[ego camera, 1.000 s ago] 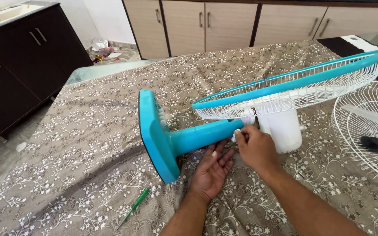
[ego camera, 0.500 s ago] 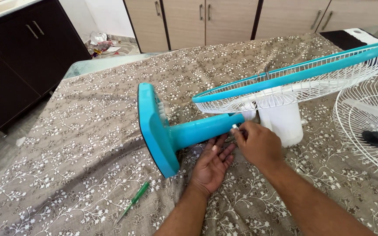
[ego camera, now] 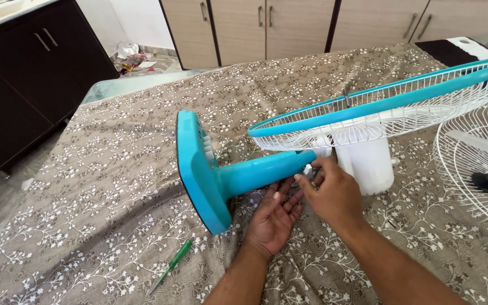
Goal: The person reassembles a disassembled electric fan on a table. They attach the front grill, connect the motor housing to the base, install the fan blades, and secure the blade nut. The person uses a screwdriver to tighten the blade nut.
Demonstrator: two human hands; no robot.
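Right now the right hand [ego camera: 334,195] is pinched shut at the fingertips [ego camera: 306,176] on a small white part [ego camera: 308,169], right at the joint where the teal fan stem [ego camera: 261,169] meets the white motor housing [ego camera: 365,164]. The part is mostly covered by the fingers, so I can't tell what kind it is. The left hand [ego camera: 275,217] lies palm up and open under the stem, fingers spread, gripping nothing; whether its fingertips touch the stem is hard to make out.

The table fan lies on its side on the surface [ego camera: 114,169], which is covered by a brown cloth with a white floral print. Its teal base [ego camera: 196,172] stands on edge at the left, with the stem running right to the housing. The teal-rimmed rear guard [ego camera: 379,110] tilts over the housing and hides the joint's upper side; its far right end is cut off by the frame edge.

A loose white wire guard [ego camera: 475,169] lies flat on the surface at the right, cut off by the frame, with a small black cap [ego camera: 487,182] resting inside it. A green-handled screwdriver [ego camera: 171,265] lies on the cloth near the front left, well apart from both hands.

Dark cabinets [ego camera: 18,79] stand at the left, beige cabinet doors [ego camera: 266,28] behind. There's a small litter pile [ego camera: 131,56] on the floor between them, contents too small to identify.
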